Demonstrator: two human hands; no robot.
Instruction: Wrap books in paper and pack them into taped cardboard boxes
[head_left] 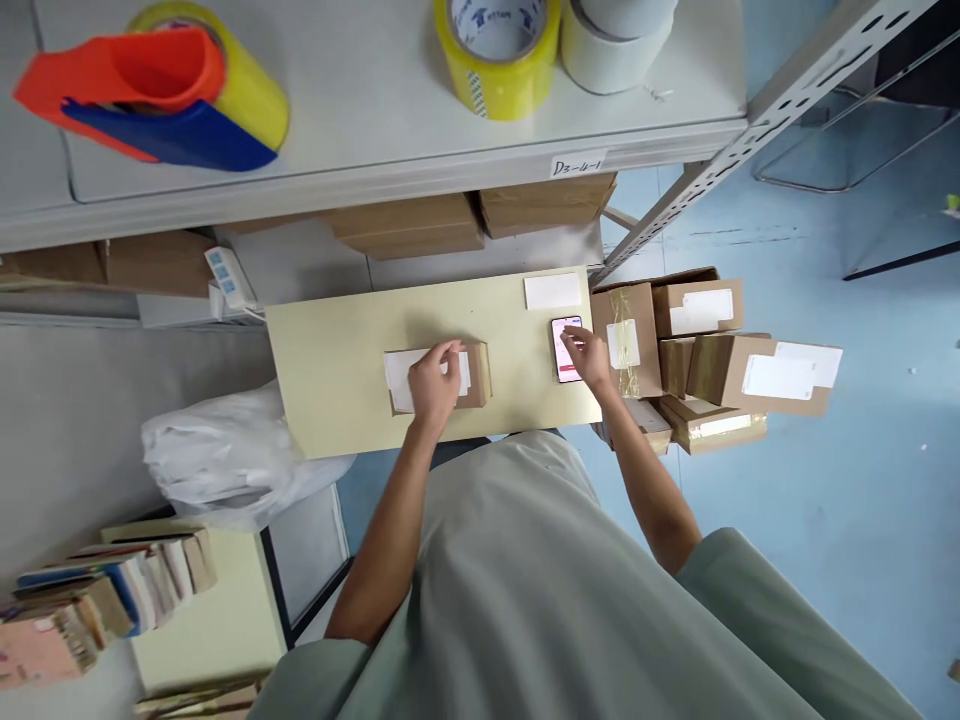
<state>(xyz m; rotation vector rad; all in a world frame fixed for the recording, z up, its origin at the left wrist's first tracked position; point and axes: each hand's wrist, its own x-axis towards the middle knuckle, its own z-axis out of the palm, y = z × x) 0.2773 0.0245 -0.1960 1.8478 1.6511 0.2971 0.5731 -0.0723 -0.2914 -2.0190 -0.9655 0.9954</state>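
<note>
A small brown cardboard box (pixel 478 375) with white label paper (pixel 400 378) on its top lies near the middle of a pale yellow table (pixel 337 350). Over that box is my left hand (pixel 435 385), its fingers bent and drawn together; anything between the fingertips is hidden or too small to make out. At the table's right end lies a phone (pixel 568 368) with a lit pink and white screen. My right hand (pixel 590 360) is above the phone, fingers curled in with the tips close to the screen; I see nothing held in it. Behind the phone lies a white slip (pixel 552 291).
Several labelled cardboard boxes (pixel 637 310) are piled right of the table. A shelf (pixel 360 90) ahead holds an orange and blue tape dispenser (pixel 161 100) and tape rolls (pixel 499 80). Left are a white plastic bag (pixel 225 450) and stacked books (pixel 112 595).
</note>
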